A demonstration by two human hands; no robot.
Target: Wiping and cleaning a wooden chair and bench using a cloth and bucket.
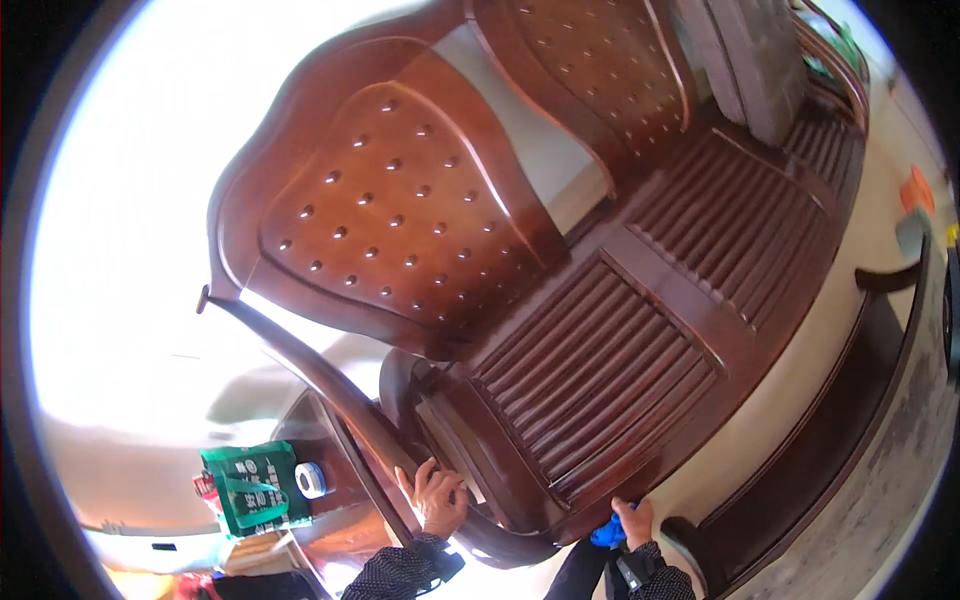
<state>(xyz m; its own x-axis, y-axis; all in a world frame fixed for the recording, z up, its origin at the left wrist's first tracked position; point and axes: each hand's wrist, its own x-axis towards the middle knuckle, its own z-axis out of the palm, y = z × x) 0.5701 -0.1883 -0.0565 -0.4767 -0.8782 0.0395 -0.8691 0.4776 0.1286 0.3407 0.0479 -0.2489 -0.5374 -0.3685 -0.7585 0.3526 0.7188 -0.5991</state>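
Note:
A dark brown wooden bench (664, 292) with a slatted seat and a studded wooden backrest (397, 187) fills the middle of the view. Near the bottom centre, my left hand (436, 496) rests with spread fingers on the bench's curved wooden armrest (360, 420). My right hand (636, 520) is to the right, by the front edge of the seat, closed around a crumpled blue cloth (609, 532). Both wrists wear dark straps over patterned sleeves.
At the lower left, a green bag (251, 487) with writing and a white-and-blue round container (310, 480) are on a brown surface. A grey cushion (757, 67) stands on the bench's far end. A low table with a marble-like top (847, 517) runs along the right, near an orange object (916, 191).

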